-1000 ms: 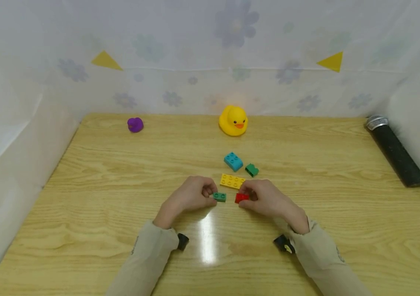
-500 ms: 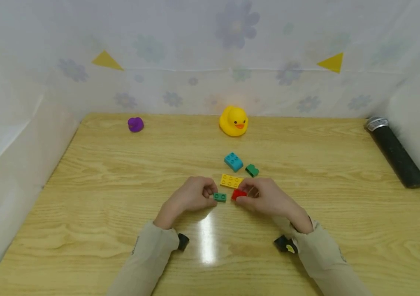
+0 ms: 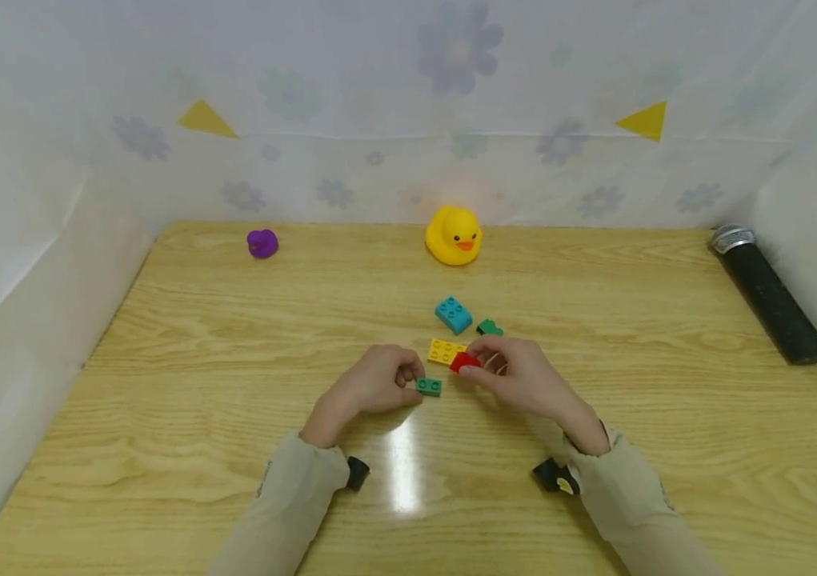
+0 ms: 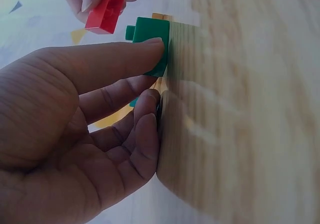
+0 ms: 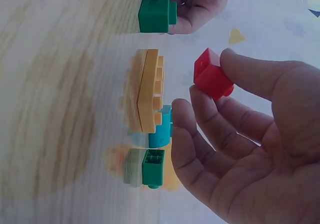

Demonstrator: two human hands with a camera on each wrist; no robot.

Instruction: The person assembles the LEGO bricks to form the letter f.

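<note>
I'm counting two green bricks [image 3: 429,387] [image 3: 488,328], one red brick [image 3: 462,362], one yellow brick [image 3: 442,352], one blue brick [image 3: 454,315], two ducks [image 3: 454,236] [image 3: 262,243], one microphone [image 3: 774,300], two yellow triangles [image 3: 206,121] [image 3: 647,122].

Tabletop [image 3: 127,400] looks like glossy wood grain, yellow duck [image 3: 454,236] seems smooth plastic, red brick [image 5: 215,78] in front of it's plastic too, mic [image 3: 774,298] right of the duck has a metal-looking mesh head [image 3: 732,238].
</note>
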